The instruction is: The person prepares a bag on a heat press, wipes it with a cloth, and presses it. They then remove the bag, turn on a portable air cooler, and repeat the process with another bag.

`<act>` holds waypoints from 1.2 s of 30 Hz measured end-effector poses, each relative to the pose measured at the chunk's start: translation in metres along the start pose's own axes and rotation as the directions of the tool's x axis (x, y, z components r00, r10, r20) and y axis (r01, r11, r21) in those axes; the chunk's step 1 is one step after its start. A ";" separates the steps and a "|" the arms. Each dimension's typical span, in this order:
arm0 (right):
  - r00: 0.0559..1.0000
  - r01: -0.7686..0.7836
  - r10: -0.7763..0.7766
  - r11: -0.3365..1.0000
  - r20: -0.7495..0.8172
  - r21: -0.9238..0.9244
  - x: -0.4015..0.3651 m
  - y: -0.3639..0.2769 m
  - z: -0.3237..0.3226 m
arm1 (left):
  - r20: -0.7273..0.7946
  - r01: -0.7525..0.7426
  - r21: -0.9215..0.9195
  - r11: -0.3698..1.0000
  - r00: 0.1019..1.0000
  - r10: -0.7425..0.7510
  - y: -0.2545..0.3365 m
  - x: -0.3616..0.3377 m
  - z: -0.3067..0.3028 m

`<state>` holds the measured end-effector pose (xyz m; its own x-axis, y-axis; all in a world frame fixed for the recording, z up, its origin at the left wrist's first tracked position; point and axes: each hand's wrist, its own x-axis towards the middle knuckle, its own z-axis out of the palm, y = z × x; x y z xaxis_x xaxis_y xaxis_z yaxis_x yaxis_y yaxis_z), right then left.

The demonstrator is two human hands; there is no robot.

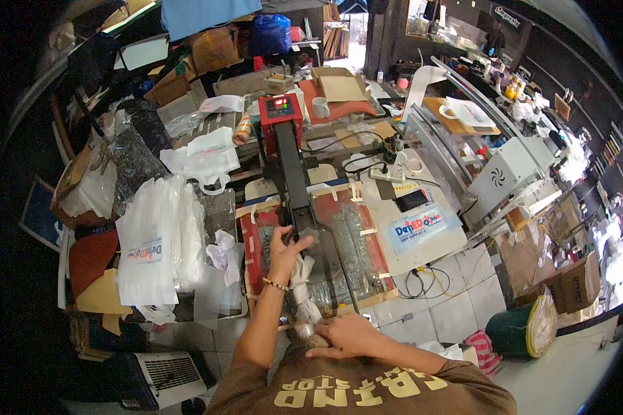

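Note:
A heat press with a red control box (281, 114) and a long black arm (295, 173) stands in front of me. Its lever handle (302, 287), wrapped in white cloth, points toward my body. My left hand (289, 252) lies against the press near the top of the wrap, thumb and fingers apart. Close to my chest, my right hand (349, 335) is closed at the handle's near end, the fingers partly hidden. Under the arm is a flat bed with red edges (370, 242) and a dark, shiny middle.
Left of the press lies a stack of printed white bags (160, 242), with another white bag (204, 153) behind it. On the right are a printed sheet (422, 227), a black phone (412, 200) and power cords. A white mug (320, 107) stands at the back. A grey machine (509, 176) is farther right.

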<state>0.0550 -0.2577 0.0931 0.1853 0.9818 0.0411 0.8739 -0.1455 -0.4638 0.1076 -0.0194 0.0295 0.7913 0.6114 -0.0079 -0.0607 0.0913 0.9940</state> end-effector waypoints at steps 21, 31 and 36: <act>0.999 -0.047 0.048 0.994 0.011 -0.103 -0.007 -0.043 -0.066 | 0.028 -0.074 0.355 0.932 0.997 0.069 0.001 0.035 -0.018; 0.716 0.042 -0.493 0.737 -0.494 -0.675 0.043 -0.094 -0.253 | -0.282 -0.568 0.150 0.809 0.760 0.586 0.145 -0.063 -0.043; 0.656 0.141 -0.594 0.702 -0.465 -0.698 0.112 -0.115 -0.329 | -0.167 -0.669 0.612 0.422 0.413 0.896 0.186 -0.161 -0.072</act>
<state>0.1232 -0.1715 0.4417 -0.1887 0.6741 0.7142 0.9532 -0.0492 0.2983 -0.0749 -0.0444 0.2075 0.1707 0.4651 0.8687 -0.1821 -0.8515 0.4917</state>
